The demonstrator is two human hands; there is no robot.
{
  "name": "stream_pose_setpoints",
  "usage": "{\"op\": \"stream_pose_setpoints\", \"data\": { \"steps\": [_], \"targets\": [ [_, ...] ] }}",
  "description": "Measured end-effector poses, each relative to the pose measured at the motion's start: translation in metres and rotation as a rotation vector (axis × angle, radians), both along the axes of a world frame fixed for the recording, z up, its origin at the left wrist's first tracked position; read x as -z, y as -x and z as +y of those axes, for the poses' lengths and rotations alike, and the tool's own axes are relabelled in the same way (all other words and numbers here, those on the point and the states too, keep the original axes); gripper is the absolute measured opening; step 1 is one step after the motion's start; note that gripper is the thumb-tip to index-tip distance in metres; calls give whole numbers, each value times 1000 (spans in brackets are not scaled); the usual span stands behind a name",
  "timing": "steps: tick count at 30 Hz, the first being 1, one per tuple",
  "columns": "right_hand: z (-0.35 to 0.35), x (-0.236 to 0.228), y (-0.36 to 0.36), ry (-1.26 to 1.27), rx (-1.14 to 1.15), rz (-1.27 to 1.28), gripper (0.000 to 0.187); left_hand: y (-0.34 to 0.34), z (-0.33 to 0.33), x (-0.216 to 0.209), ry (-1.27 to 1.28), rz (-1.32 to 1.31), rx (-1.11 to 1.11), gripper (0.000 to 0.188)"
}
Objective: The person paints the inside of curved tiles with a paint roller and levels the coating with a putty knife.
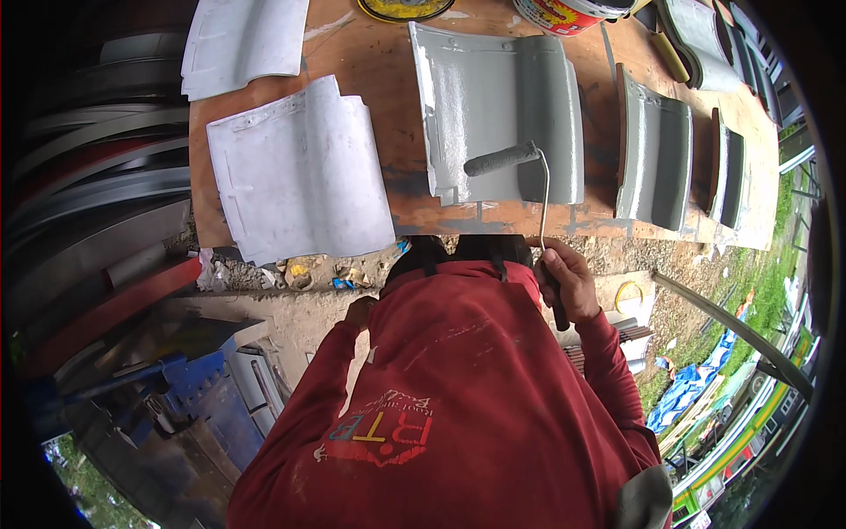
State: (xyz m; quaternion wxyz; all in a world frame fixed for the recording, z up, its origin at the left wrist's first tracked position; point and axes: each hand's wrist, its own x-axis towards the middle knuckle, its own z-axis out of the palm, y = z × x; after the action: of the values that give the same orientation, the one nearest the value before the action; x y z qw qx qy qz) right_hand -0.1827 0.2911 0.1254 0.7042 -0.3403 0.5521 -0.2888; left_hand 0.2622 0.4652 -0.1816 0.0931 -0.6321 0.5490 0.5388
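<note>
Right hand (568, 284) curls around the paint roller (500, 160) near the table (404, 159), left hand (359, 312) hanging low, its grip unclear.

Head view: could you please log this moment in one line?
right hand: holds roller; roller: over grey tile; left hand: at side, grip unclear

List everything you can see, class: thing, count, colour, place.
pale tiles: 2, white, table's left
grey tiles: 3, grey, table's middle and right
further tiles: unclear, grey, upper right
paint roller: 1, grey, over middle tile
table: 1, brown, top middle
bucket: 1, red-white, top edge
round item: 1, yellow, top edge
long panels: several, grey and red, left
metal piece: 1, blue, lower left
pole: 1, brownish, right
tarp: 1, blue, lower right
grass: uncounted, green, right
shirt: 1, red, lower middle
left grip: 1, shadowed, left side
right grip: 1, bare, on roller handle
</note>
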Motion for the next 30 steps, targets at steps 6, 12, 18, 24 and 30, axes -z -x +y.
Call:
{"op": "stream_pose_setpoints", "data": {
  "steps": [6,12,18,24,30],
  "targets": [
    [-46,18,-41,-46,34,-187,43,-20,18,4,60,-31,-13,29],
    [-98,35,-64,-11,-47,-13,44,-44,15,-2,112,-87,-42,23],
    [-134,37,-81,61,-9,102,40,-26,24,-3,24,-65,-176,22],
    [-70,52,-70,595,-15,570,35,8,38,8,93,27,-278,43],
    [-81,40,-78,591,-58,759,39,34,6,-14,93,23,-110,41]
  ]
}}
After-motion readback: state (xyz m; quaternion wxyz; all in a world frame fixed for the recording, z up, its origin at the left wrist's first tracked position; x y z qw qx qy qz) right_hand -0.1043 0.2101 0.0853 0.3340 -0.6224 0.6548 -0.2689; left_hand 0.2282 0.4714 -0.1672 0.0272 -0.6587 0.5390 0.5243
